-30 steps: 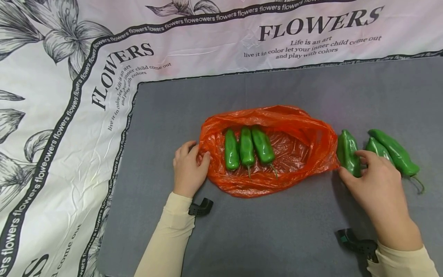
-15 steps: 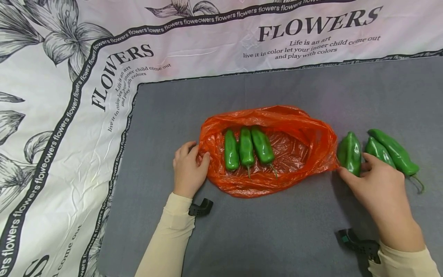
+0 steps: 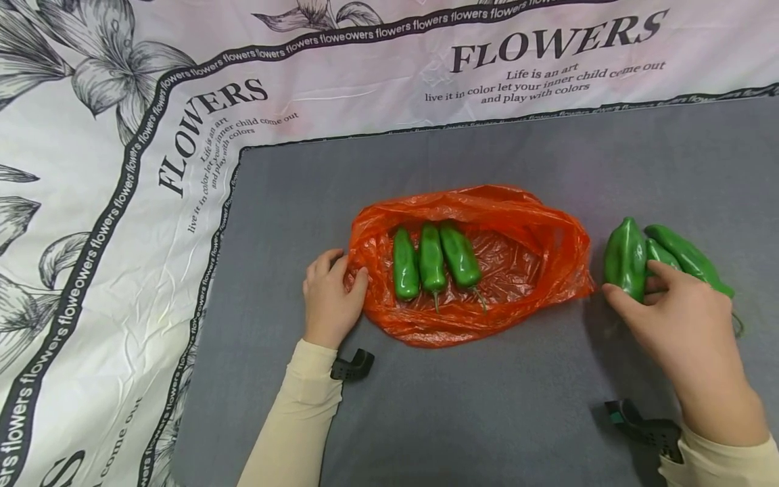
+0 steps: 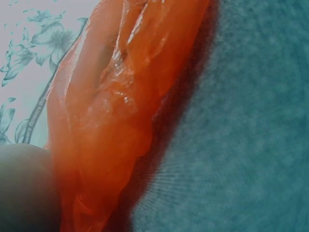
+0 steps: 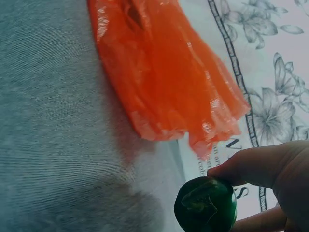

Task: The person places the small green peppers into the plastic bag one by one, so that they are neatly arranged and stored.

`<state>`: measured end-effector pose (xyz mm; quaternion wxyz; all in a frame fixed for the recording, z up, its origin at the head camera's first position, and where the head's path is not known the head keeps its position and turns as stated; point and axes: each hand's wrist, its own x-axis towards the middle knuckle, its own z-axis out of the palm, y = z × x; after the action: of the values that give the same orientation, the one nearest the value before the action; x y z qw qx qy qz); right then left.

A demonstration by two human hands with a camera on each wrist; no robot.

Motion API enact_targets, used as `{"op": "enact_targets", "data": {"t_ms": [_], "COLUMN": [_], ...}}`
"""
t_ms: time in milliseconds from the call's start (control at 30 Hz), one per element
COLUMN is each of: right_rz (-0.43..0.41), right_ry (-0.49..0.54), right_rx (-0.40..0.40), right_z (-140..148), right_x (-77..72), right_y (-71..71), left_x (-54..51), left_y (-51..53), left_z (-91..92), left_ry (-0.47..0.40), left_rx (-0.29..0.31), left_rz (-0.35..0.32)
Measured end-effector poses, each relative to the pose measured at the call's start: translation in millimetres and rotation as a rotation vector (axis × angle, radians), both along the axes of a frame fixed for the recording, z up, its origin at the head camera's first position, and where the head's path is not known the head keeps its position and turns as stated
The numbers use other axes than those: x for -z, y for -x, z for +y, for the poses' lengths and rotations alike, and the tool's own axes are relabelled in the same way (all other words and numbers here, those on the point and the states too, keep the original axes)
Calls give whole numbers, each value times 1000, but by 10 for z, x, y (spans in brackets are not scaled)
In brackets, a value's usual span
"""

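My right hand (image 3: 694, 331) pinches a green pepper (image 3: 625, 260) between thumb and fingers, right of the red plastic bag (image 3: 517, 314); the right wrist view shows the end of that pepper (image 5: 205, 205) between thumb and finger. Two more green peppers (image 3: 688, 251) lie just beyond the hand, partly covered. Inside the open-mouthed bag three green peppers (image 3: 432, 258) lie side by side. At the bag's left edge my left hand (image 3: 331, 297) grips the plastic, its fingertips partly hidden; the bag (image 4: 111, 140) fills much of the left wrist view.
A grey cloth (image 3: 462, 406) lies under everything. White fabric with printed flowers and lettering (image 3: 341, 88) borders it at the back and left. Black wrist devices sit at the left wrist (image 3: 353, 365) and right wrist (image 3: 645, 426).
My right hand has moved right with the pepper, away from the bag and up against the other two peppers. My left hand and the bag have stayed in place.
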<state>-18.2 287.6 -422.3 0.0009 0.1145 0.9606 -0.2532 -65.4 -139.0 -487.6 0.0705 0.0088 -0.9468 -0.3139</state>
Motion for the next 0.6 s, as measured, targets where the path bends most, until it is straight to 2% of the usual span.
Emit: {"op": "enact_targets", "data": {"t_ms": [300, 600], "right_rz": [-50, -41], "right_ry": [-17, -22], "right_rx": [31, 48], "right_z": [-68, -95], "right_x": [-190, -277], "right_y": [36, 38], "left_x": [5, 2], "left_y": [2, 2], "left_z": [1, -2], "left_ry": [1, 2], "left_rx": [-3, -4], "left_rz": [15, 4]}}
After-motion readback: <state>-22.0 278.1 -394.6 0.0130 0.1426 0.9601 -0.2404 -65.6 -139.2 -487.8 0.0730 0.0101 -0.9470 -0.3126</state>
